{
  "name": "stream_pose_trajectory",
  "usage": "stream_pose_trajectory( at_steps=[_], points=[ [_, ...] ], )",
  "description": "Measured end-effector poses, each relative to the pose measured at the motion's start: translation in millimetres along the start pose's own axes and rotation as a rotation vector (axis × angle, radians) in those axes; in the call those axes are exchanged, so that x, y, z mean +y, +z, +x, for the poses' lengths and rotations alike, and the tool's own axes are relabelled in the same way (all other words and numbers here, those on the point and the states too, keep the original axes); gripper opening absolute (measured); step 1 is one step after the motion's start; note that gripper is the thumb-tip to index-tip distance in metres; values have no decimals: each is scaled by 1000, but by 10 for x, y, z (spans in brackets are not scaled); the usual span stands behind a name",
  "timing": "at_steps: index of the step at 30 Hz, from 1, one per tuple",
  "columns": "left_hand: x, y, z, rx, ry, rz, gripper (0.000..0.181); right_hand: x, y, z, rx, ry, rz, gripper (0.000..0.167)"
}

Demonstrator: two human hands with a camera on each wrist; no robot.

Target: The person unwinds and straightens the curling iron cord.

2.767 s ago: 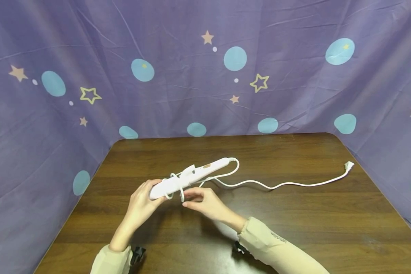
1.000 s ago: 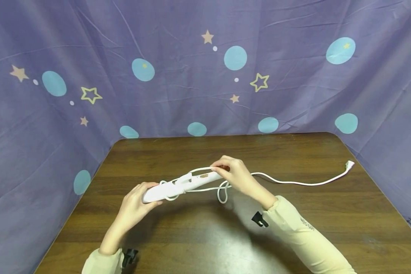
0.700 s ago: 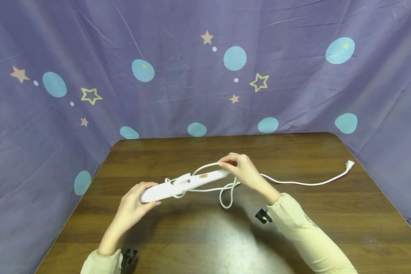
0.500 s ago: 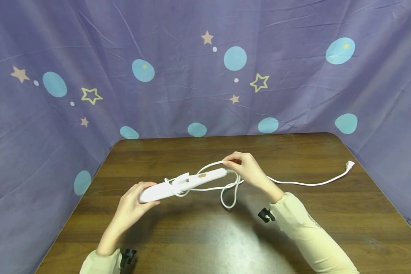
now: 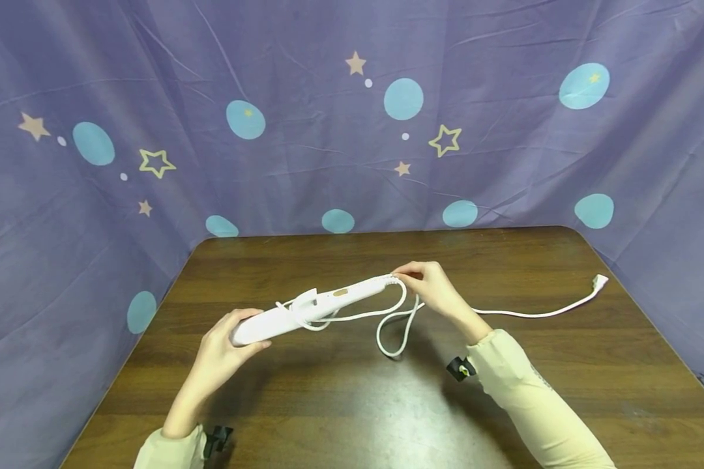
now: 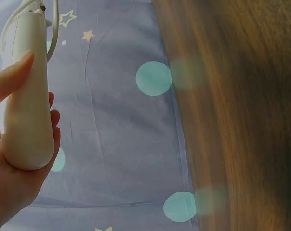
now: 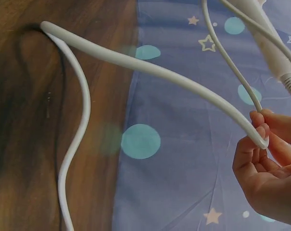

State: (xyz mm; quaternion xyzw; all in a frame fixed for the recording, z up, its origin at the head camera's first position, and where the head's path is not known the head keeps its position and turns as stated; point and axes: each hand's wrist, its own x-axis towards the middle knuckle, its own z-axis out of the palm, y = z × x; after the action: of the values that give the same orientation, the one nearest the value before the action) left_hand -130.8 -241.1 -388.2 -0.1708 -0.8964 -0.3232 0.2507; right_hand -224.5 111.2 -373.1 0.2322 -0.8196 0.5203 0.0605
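Observation:
A white hair-styling iron [image 5: 276, 324] is held above the table, tilted with its cord end up to the right. My left hand [image 5: 220, 352] grips its thick rounded end; in the left wrist view the thumb lies along one side of the iron [image 6: 29, 106] and fingertips show on the other. Around the middle, beside a raised tab [image 5: 305, 298], the white cord [image 5: 358, 317] still loops. My right hand [image 5: 437, 290] pinches the cord near the iron's far end. In the right wrist view the cord [image 7: 184, 85] bends sharply at the fingertips of that hand [image 7: 271, 168].
Past my right hand the cord runs over the brown wooden table [image 5: 352, 404] to a white plug [image 5: 600, 283] near the right edge. One slack loop hangs below the iron's cord end. A purple patterned curtain [image 5: 305, 176] surrounds the table's back and sides.
From below the iron, my right hand has moved up and right, drawing cord with it. The loops round the iron have loosened and a slack loop has formed. The iron has shifted slightly left.

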Motion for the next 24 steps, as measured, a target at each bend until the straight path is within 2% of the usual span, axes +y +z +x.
stream_pose_trajectory(
  at_steps=[4, 7, 15, 19, 24],
  points=[
    [11, -1, 12, 15, -2, 19, 56, 46, -12, -24, -29, 50, 31, 16],
    [8, 1, 20, 35, -20, 38, 55, 83, -26, -53, -59, 45, 37, 17],
    [2, 10, 29, 94, -80, 55, 53, 138, -104, -136, -226, 2, 6, 12],
    [-4, 23, 38, 117, -114, 65, 52, 92, -156, -173, -321, -48, 36, 13],
    [-26, 47, 38, 127, -101, 78, 52, 17, -204, -205, -395, -100, 86, 12]
  ],
)
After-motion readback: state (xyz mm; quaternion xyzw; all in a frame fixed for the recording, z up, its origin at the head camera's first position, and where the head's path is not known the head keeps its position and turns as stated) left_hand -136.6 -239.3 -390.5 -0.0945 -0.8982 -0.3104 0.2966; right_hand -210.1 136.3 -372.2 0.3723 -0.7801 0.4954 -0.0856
